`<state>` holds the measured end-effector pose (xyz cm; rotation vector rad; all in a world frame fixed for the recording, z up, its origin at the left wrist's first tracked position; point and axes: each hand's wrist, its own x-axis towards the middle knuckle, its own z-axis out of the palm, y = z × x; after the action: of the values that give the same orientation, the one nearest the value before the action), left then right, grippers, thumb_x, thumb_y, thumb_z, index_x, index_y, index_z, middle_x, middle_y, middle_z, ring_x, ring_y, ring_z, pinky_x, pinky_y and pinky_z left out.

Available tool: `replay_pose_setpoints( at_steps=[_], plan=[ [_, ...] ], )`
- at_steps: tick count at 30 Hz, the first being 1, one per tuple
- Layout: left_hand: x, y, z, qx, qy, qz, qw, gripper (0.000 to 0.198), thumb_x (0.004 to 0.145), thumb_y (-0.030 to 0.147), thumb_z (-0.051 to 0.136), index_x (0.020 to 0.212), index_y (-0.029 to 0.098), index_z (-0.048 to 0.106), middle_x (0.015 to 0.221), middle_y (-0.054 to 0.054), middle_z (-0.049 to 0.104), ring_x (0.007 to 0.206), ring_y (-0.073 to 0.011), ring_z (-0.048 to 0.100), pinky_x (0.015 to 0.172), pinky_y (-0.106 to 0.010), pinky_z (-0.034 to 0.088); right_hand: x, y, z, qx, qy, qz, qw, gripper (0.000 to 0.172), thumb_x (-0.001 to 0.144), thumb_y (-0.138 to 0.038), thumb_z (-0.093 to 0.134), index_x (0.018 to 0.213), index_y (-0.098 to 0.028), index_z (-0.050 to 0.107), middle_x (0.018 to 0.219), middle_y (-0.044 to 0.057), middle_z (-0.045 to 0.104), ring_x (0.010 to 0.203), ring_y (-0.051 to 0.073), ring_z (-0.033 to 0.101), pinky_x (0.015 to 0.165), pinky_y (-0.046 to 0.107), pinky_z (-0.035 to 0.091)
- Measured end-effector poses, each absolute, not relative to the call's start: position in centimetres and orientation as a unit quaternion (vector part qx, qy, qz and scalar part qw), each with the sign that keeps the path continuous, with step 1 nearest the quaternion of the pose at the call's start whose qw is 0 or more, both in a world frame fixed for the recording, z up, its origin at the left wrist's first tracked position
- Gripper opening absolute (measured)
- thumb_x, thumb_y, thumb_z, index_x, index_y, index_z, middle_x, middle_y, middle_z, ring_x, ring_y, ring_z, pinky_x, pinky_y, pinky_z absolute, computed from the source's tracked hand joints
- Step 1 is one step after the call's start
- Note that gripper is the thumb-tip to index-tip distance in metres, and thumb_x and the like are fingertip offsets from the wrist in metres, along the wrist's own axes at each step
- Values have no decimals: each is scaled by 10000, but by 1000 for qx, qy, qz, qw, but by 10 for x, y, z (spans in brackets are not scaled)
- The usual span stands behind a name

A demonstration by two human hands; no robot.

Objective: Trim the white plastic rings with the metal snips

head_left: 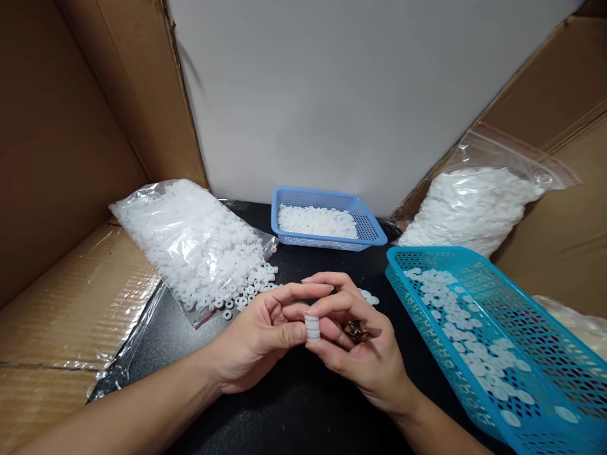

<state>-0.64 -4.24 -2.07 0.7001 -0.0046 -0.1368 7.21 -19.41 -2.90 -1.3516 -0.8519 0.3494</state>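
Observation:
A short stack of white plastic rings (312, 328) stands upright between my two hands above the black table. My left hand (258, 338) is closed in a pinch, its thumb against the stack's left side. With a finger on top and the thumb underneath, my right hand (367, 360) grips the same stack. Several small bronze-coloured metal pieces (356, 331) are tucked in the curled fingers of my right hand; their exact kind is unclear. Just beyond my left hand, loose white rings (256, 281) spill from a clear plastic bag (190, 240).
A blue basket (374, 240) with small white pieces stands at the back. On the right is a turquoise basket (408, 316) holding white discs, with a full zip bag (469, 202) behind it. More white discs (368, 297) lie beyond my right hand. Cardboard walls (109, 82) flank the table.

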Motion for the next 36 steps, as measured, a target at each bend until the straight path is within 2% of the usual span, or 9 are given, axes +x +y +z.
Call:
replay_pose_setpoints(
  at_steps=[4, 8, 11, 14, 16, 20, 24, 30, 36],
  plan=[
    [-5, -39, -21, 405, 57, -24, 912, 296, 680, 180, 944, 942, 183, 806, 757, -34, 817, 761, -152, 772, 749, -215, 561, 73, -193, -28, -612, -373, 168, 677, 152, 800, -204, 794, 924, -260, 729, 1210, 66, 601, 553, 46, 497, 454, 208, 443],
    [-2, -35, -19, 485, 98, 19, 869, 260, 620, 198, 968, 754, 145, 751, 573, 12, 716, 505, -82, 619, 540, -171, 461, 75, -193, -26, -601, -371, 170, 687, 181, 771, -143, 790, 904, -246, 723, 1183, 45, 608, 464, -18, 296, 416, 195, 292],
    [-1, -35, -19, 503, 95, 12, 859, 335, 691, 384, 931, 751, 148, 702, 512, 35, 635, 407, -55, 464, 440, -175, 339, 75, -193, -27, -589, -359, 184, 700, 179, 762, -164, 813, 893, -241, 719, 1193, 43, 617, 461, -21, 269, 418, 202, 270],
    [-1, -36, -21, 502, 91, 9, 860, 415, 853, 570, 749, 790, 164, 685, 352, 104, 421, 323, -52, 282, 402, -189, 261, 75, -193, -29, -586, -354, 189, 704, 169, 776, -234, 829, 907, -238, 724, 1203, 50, 625, 476, -6, 286, 411, 197, 268],
    [-2, -37, -22, 500, 89, 5, 861, 442, 898, 586, 689, 806, 154, 702, 347, 90, 436, 341, -66, 356, 436, -189, 317, 75, -194, -31, -587, -353, 190, 703, 170, 790, -280, 833, 921, -243, 731, 1203, 52, 625, 489, 3, 319, 416, 189, 311],
    [-2, -38, -22, 439, 70, -10, 895, 344, 775, 422, 878, 921, 149, 729, 727, -25, 767, 696, -121, 685, 722, -210, 497, 75, -194, -32, -572, -350, 199, 715, 194, 806, -350, 841, 937, -251, 738, 1195, 70, 619, 612, 68, 558, 520, 210, 507],
    [-4, -38, -22, 394, 41, -57, 916, 490, 703, 328, 941, 1103, 159, 713, 859, -62, 820, 860, -177, 755, 881, -273, 509, 75, -195, -31, -566, -354, 192, 719, 174, 813, -286, 840, 954, -275, 738, 1216, 62, 613, 741, 114, 677, 670, 260, 608],
    [-5, -39, -19, 401, 34, -67, 913, 286, 765, 264, 899, 962, 163, 718, 823, -68, 827, 802, -181, 776, 826, -266, 522, 73, -194, -29, -603, -361, 192, 685, 157, 811, -276, 809, 933, -250, 714, 1261, 84, 593, 679, 103, 625, 553, 241, 554],
    [-4, -38, -17, 422, 76, -32, 903, 288, 682, 192, 941, 867, 155, 724, 711, -11, 766, 705, -126, 717, 717, -210, 509, 71, -192, -26, -623, -392, 135, 664, 171, 803, -171, 772, 937, -245, 695, 1224, 66, 606, 488, 13, 391, 412, 204, 347]
  ],
)
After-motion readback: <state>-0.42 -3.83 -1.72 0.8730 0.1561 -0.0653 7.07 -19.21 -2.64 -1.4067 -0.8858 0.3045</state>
